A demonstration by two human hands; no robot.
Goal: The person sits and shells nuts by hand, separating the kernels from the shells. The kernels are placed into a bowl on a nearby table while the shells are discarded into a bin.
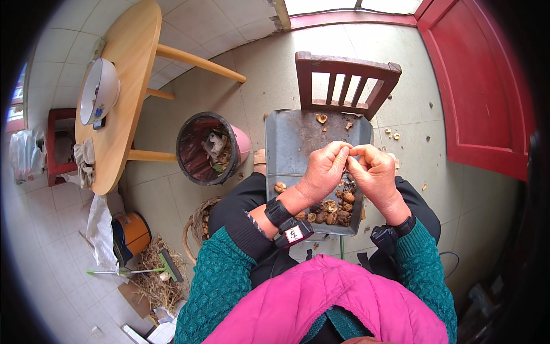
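Observation:
Above a grey metal tray (281, 142), my left hand (325, 170) and my right hand (374, 174) meet at the fingertips. Both pinch something small between them; the fingers hide most of it, so its kind cannot be told. Whole and cracked walnuts (331, 218) lie heaped with dark husk bits in the tray's near right part. One walnut (280, 187) sits apart near the left edge. An empty half walnut shell (321, 118) and smaller pieces lie at the tray's far end.
The tray's far end rests against a dark wooden chair (348, 64). A lined pink bin (241, 144) with scraps stands left. Farther left are a wooden table (137, 77) with an enamel bowl (99, 92), and a wicker basket (189, 228) of walnuts. Shell bits (396, 136) litter the floor near a red door (481, 86).

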